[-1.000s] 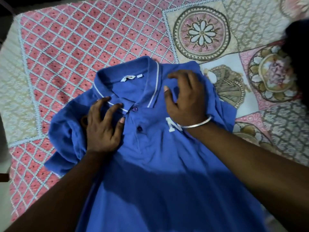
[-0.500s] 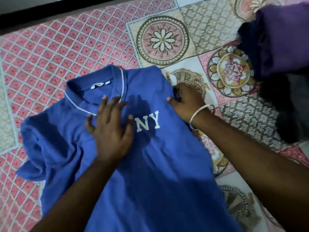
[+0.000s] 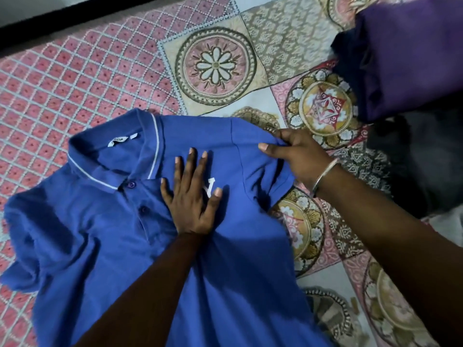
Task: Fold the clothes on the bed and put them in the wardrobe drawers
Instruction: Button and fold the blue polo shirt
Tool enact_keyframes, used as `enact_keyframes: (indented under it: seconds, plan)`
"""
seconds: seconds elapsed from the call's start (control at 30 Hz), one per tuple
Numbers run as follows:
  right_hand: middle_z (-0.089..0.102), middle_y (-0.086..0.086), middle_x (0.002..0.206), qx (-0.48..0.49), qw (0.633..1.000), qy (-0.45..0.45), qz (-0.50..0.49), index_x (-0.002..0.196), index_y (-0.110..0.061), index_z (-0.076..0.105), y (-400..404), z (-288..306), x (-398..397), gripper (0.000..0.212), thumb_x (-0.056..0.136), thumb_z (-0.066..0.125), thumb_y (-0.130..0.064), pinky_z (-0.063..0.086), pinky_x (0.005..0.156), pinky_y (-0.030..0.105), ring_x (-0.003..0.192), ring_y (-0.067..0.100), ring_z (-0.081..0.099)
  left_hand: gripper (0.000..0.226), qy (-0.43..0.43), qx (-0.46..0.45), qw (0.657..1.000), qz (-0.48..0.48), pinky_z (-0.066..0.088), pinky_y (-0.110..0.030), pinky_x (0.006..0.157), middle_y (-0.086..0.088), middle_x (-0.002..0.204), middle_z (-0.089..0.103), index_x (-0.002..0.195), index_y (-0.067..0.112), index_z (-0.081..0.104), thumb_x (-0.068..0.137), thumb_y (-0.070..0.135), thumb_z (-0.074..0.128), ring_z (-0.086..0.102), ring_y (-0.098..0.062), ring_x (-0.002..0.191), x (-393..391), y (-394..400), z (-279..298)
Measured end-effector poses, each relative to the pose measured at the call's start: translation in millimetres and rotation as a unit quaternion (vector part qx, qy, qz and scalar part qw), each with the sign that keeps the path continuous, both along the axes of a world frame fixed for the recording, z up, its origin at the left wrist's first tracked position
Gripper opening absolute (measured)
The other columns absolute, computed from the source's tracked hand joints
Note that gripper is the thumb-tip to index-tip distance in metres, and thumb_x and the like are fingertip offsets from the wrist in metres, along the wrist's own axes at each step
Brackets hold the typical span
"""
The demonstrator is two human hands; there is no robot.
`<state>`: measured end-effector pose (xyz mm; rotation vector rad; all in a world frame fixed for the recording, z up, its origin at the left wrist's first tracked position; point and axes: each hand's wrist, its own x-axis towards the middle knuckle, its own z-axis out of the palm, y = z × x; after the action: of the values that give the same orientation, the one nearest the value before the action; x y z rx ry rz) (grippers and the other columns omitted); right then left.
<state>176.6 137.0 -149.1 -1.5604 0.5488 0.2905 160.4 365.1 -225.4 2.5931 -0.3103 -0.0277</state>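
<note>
A blue polo shirt (image 3: 105, 229) with a white-trimmed collar lies face up on the patterned bedspread (image 3: 125, 71). My left hand (image 3: 193, 196) presses flat on the chest, fingers spread, covering most of the white letters. My right hand (image 3: 293, 154), with a silver bangle on the wrist, pinches the right sleeve at the shoulder and lifts its edge a little off the bed. The shirt's left sleeve lies bunched at the far left. The shirt's hem runs out of view at the bottom.
A pile of dark clothes lies at the upper right: a purple garment (image 3: 411, 53) on top, a dark grey one (image 3: 421, 166) below it. The bed's far edge (image 3: 75, 18) runs along the top left.
My left hand has slid right across the chest onto the letters. My right hand has taken hold of the right sleeve and raised it. The view has shifted slightly.
</note>
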Motion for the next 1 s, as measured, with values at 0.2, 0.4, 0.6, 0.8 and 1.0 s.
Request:
enact_keyframes:
  seconds: [0.2, 0.4, 0.6, 0.8, 1.0]
  plan:
    - [0.063, 0.016, 0.105, -0.096, 0.988, 0.088, 0.081, 0.088, -0.009, 0.054, -33, 4, 17, 0.027, 0.081, 0.078, -0.019, 0.053, 0.089, 0.052, 0.093, 0.032, 0.064, 0.070, 0.002, 0.030, 1.000, 0.000, 0.003, -0.057, 0.117, 0.015, 0.163, 0.018, 0.152, 0.044, 0.025, 0.088, 0.072, 0.019, 0.008, -0.013, 0.152, 0, 0, -5]
    - [0.065, 0.010, 0.095, -0.305, 0.942, 0.102, 0.100, 0.087, -0.015, 0.070, -92, 18, 33, 0.028, 0.068, 0.089, -0.024, 0.054, 0.086, 0.039, 0.090, 0.025, 0.063, 0.070, 0.004, 0.040, 0.999, -0.002, -0.002, -0.056, 0.117, 0.015, 0.164, 0.014, 0.153, 0.042, 0.026, 0.087, 0.068, 0.022, 0.003, -0.014, 0.153, -1, -3, -4]
    - [0.052, 0.015, 0.065, -0.314, 0.915, 0.214, 0.137, 0.063, -0.005, 0.048, -95, 2, 17, 0.052, 0.065, 0.088, -0.039, 0.056, 0.070, 0.050, 0.065, 0.030, 0.058, 0.075, 0.002, 0.064, 0.998, 0.000, -0.003, -0.054, 0.116, 0.013, 0.164, 0.013, 0.153, 0.042, 0.025, 0.088, 0.075, 0.012, 0.002, -0.015, 0.153, -1, -5, -5]
    - [0.058, 0.014, 0.091, -0.163, 0.981, 0.028, -0.101, 0.080, -0.024, 0.048, -82, -15, 5, 0.020, 0.085, 0.067, -0.019, 0.053, 0.078, 0.048, 0.083, 0.026, 0.060, 0.072, -0.005, 0.064, 0.998, 0.003, -0.003, -0.055, 0.116, 0.013, 0.164, 0.013, 0.153, 0.042, 0.025, 0.087, 0.070, 0.021, 0.001, -0.014, 0.153, 0, -4, -9]
    - [0.065, -0.007, 0.086, -0.333, 0.921, 0.000, -0.203, 0.088, -0.023, 0.058, -27, -2, -92, 0.014, 0.085, 0.069, -0.015, 0.050, 0.071, 0.017, 0.077, 0.008, 0.062, 0.070, -0.004, 0.067, 0.998, -0.001, -0.003, -0.055, 0.116, 0.014, 0.164, 0.014, 0.153, 0.045, 0.024, 0.087, 0.071, 0.022, 0.000, -0.011, 0.152, 0, -5, -10]
